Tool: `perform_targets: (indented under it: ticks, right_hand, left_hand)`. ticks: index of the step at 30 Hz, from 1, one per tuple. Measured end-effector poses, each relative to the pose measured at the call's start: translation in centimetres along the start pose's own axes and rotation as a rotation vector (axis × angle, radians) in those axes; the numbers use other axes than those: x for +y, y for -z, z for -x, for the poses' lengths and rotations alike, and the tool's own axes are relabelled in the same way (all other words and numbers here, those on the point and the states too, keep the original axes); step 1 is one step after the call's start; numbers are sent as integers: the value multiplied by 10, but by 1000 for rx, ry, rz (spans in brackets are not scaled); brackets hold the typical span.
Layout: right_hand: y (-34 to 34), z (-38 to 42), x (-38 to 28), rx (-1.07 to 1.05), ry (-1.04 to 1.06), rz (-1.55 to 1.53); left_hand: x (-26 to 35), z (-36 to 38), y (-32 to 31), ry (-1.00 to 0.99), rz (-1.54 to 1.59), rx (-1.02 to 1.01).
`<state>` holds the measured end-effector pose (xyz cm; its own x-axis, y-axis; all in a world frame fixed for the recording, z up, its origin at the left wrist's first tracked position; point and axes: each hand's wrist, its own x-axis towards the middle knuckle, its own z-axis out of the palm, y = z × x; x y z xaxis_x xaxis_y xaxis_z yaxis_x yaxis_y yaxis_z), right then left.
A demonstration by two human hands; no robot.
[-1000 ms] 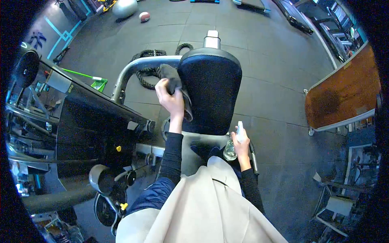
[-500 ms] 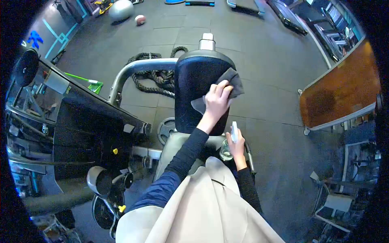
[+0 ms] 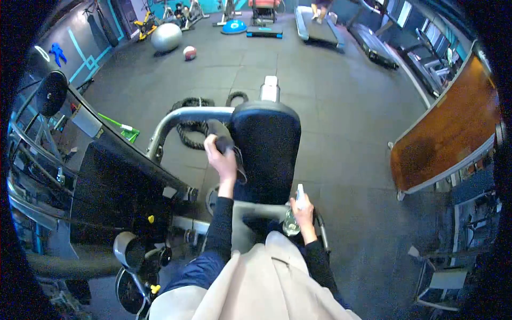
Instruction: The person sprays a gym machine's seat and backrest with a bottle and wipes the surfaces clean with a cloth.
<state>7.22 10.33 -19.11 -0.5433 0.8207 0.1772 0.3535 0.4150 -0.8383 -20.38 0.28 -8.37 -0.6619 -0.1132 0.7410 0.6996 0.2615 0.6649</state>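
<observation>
A dark grey cloth (image 3: 225,144) is bunched in my left hand (image 3: 221,161), which is closed on it at the left edge of the black backrest (image 3: 265,149). Part of the cloth hangs down along the pad's side. My right hand (image 3: 304,212) grips the neck of a clear spray bottle (image 3: 292,223) with a white trigger head, held upright over the right side of the machine's seat (image 3: 245,234). Liquid shows inside the bottle. The seat in front of me is partly covered by my pale garment.
A curved metal frame tube (image 3: 194,113) runs left from the backrest, with thick black rope (image 3: 192,136) on the floor behind. Weight-machine parts stand at left. A brown board (image 3: 445,128) on a frame is at right. A silver exercise ball (image 3: 166,38) and treadmills (image 3: 319,31) lie farther off.
My left hand has moved with the cloth from the backrest's right side to its left edge. My right hand and the bottle sit slightly lower in view, and the view has tilted up.
</observation>
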Motion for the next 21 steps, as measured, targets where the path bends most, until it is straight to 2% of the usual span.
perform_targets:
  ticks: [3,6,8,10,12,13,18,21]
  right_hand:
    - [-2,0,-5,-10,-36,-13]
    - [-1,-1,-17,-83,-49,32]
    - [-7,-2,-17,-72,-47,67]
    - [-7,-1,-18,-50,-29,87]
    - [-3,2,-17,-48,-56,79]
    - [0,2,-16,-53,-71,66]
    - [9,4,-16,11,-57,-78]
    - [4,3,-9,-14,-69,-47]
  left_hand:
    - [45,10,-15,-130,10,-124]
    - [85,31,-35,-263,91,-366]
    - [93,46,-48,-303,120,-432]
    - [91,48,-53,-373,145,-397]
    - [79,42,-47,-523,55,-444]
    - [72,37,-43,-567,14,-405]
    - [34,11,-6,-388,-52,-286]
    - [22,4,8,-278,-12,-258]
